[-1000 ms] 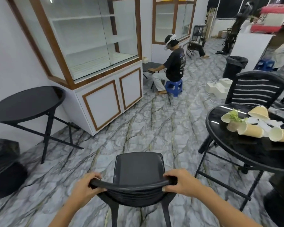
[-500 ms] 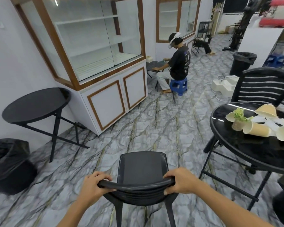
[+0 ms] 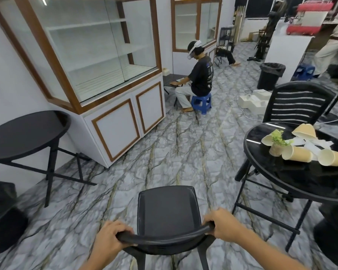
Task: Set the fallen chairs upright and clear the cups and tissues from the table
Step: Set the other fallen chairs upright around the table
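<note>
A black plastic chair [image 3: 167, 211] stands upright on the marble floor right in front of me. My left hand [image 3: 109, 240] grips the left end of its curved top rail, and my right hand [image 3: 220, 223] grips the right end. To the right is a round black glass table [image 3: 293, 180]. On it lie several tipped paper cups [image 3: 297, 153], crumpled white tissues [image 3: 312, 145] and a small potted plant [image 3: 277, 145]. A second black slatted chair [image 3: 297, 102] stands upright behind that table.
Another round black table [image 3: 25, 133] stands at the left by the wall, with a black bin bag [image 3: 2, 215] below it. A white glass-fronted cabinet [image 3: 105, 75] lines the wall. A person sits on a blue stool [image 3: 201, 102] farther back. A black bin [image 3: 269, 76] is beyond.
The view has shifted slightly left and forward; the chair and both hands sit a little to the right in the frame. My grip on the top rail is unchanged.
</note>
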A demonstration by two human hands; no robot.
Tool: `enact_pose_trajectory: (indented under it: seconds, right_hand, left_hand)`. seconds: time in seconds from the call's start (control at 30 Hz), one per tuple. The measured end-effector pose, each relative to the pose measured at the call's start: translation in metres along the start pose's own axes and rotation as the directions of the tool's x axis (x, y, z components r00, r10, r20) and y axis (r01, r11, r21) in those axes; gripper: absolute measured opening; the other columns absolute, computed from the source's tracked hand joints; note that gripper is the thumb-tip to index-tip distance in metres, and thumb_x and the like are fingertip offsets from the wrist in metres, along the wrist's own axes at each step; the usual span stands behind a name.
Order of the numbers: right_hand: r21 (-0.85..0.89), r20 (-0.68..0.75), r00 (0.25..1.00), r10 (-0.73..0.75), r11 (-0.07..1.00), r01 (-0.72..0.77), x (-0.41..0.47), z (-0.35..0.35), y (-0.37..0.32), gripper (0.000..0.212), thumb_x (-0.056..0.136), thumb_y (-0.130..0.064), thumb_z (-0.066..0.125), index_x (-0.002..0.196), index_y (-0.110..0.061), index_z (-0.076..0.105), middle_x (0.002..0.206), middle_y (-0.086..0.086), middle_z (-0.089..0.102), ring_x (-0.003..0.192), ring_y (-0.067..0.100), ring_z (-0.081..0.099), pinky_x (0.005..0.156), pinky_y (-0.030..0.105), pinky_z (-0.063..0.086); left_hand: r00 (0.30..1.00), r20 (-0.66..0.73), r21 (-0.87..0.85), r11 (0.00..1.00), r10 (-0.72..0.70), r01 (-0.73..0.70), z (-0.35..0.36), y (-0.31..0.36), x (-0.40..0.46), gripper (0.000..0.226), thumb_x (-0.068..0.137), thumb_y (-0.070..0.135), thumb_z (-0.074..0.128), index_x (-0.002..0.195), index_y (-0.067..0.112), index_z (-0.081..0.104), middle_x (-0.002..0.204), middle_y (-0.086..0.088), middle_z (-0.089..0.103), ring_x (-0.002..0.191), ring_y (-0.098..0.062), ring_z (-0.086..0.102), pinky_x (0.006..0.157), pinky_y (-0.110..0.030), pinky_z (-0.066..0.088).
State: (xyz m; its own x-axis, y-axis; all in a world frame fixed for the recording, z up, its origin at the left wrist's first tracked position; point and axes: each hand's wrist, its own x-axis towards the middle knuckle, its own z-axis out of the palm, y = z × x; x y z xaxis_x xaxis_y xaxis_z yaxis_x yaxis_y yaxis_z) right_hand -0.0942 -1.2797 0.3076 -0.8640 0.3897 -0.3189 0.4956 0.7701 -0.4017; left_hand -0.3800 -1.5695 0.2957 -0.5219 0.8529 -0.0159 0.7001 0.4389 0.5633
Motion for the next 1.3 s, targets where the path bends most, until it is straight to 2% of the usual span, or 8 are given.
enact_pose_trajectory:
  seconds: [0.27, 0.4, 0.53, 0.77, 0.9, 1.0, 1.13, 1.3]
  right_hand:
    - [0.03, -0.083, 0.994, 0.077, 0.997, -0.075, 0.009, -0.018, -0.004, 0.013, 0.081, -0.03, 0.068, 0.094, -0.025, 0.071, 0.082, -0.003, 0.072, 0.077, 0.016, 0.063, 0.058, 0.025, 0.041]
    - [-0.012, -0.116, 0.988, 0.099, 0.995, -0.101, 0.012, -0.046, -0.002, 0.013, 0.081, -0.033, 0.072, 0.091, -0.026, 0.069, 0.081, 0.0, 0.07, 0.078, 0.02, 0.063, 0.058, 0.029, 0.042]
    - [-0.027, -0.139, 0.981, 0.136, 0.99, -0.141, 0.009, -0.076, 0.004, 0.015, 0.08, -0.03, 0.074, 0.078, -0.025, 0.059, 0.068, -0.004, 0.06, 0.068, 0.018, 0.056, 0.054, 0.03, 0.039]
    - [0.002, -0.181, 0.962, 0.206, 0.978, -0.209, -0.014, -0.129, 0.018, 0.028, 0.077, -0.032, 0.079, 0.065, -0.032, 0.053, 0.059, -0.01, 0.053, 0.061, 0.011, 0.053, 0.057, 0.033, 0.043]
    - [0.053, -0.238, 0.941, 0.242, 0.97, -0.237, -0.042, -0.141, 0.028, 0.023, 0.076, -0.028, 0.08, 0.068, -0.032, 0.059, 0.062, -0.009, 0.061, 0.063, 0.004, 0.057, 0.052, 0.018, 0.038]
    - [0.038, -0.279, 0.916, 0.288, 0.956, -0.289, -0.066, -0.149, 0.031, 0.018, 0.074, -0.03, 0.081, 0.081, -0.019, 0.068, 0.074, -0.002, 0.069, 0.074, 0.013, 0.062, 0.067, 0.032, 0.05]
    - [0.075, -0.306, 0.888, 0.344, 0.938, -0.338, -0.101, -0.162, 0.04, 0.021, 0.073, -0.029, 0.081, 0.089, -0.019, 0.072, 0.083, -0.003, 0.073, 0.085, 0.014, 0.064, 0.077, 0.035, 0.053]
    - [0.157, -0.345, 0.831, 0.435, 0.9, -0.406, -0.152, -0.169, 0.056, 0.027, 0.072, -0.024, 0.083, 0.063, -0.036, 0.061, 0.063, -0.012, 0.065, 0.066, 0.002, 0.06, 0.058, 0.017, 0.042]
  left_hand:
    - [0.997, 0.056, -0.037, 0.998, -0.044, 0.047, -0.016, -0.006, 0.042, 0.028, 0.049, 0.055, 0.089, 0.069, 0.061, 0.07, 0.068, 0.012, 0.067, 0.077, 0.002, 0.061, 0.076, 0.0, 0.036]
    - [0.991, 0.133, -0.089, 0.995, -0.022, 0.035, -0.036, 0.014, 0.075, 0.031, 0.047, 0.048, 0.097, 0.065, 0.054, 0.074, 0.073, -0.004, 0.066, 0.073, -0.005, 0.061, 0.07, -0.018, 0.044]
    - [0.985, 0.166, -0.137, 0.99, 0.041, -0.018, -0.051, 0.046, 0.105, 0.023, 0.057, 0.045, 0.094, 0.067, 0.049, 0.074, 0.072, 0.003, 0.062, 0.073, -0.003, 0.058, 0.058, -0.016, 0.035]
    - [0.972, 0.2, -0.172, 0.981, 0.123, -0.088, -0.07, 0.1, 0.149, 0.02, 0.06, 0.037, 0.094, 0.074, 0.037, 0.079, 0.077, 0.008, 0.069, 0.074, -0.006, 0.064, 0.062, -0.023, 0.043]
    - [0.956, 0.219, -0.157, 0.974, 0.197, -0.165, -0.07, 0.13, 0.165, 0.021, 0.059, 0.037, 0.095, 0.064, 0.041, 0.075, 0.068, 0.022, 0.065, 0.067, 0.001, 0.061, 0.054, -0.015, 0.038]
    - [0.949, 0.221, -0.142, 0.97, 0.226, -0.198, -0.068, 0.157, 0.175, 0.022, 0.059, 0.04, 0.094, 0.068, 0.034, 0.075, 0.068, 0.008, 0.065, 0.066, -0.006, 0.061, 0.056, -0.022, 0.037]
    - [0.921, 0.253, -0.178, 0.95, 0.297, -0.258, -0.064, 0.195, 0.186, 0.021, 0.058, 0.039, 0.095, 0.063, 0.04, 0.075, 0.065, 0.009, 0.062, 0.066, -0.009, 0.062, 0.055, -0.021, 0.037]
    - [0.891, 0.287, -0.192, 0.933, 0.351, -0.305, -0.048, 0.246, 0.193, 0.029, 0.058, 0.037, 0.096, 0.073, 0.018, 0.079, 0.07, 0.0, 0.064, 0.066, -0.016, 0.061, 0.058, -0.03, 0.036]
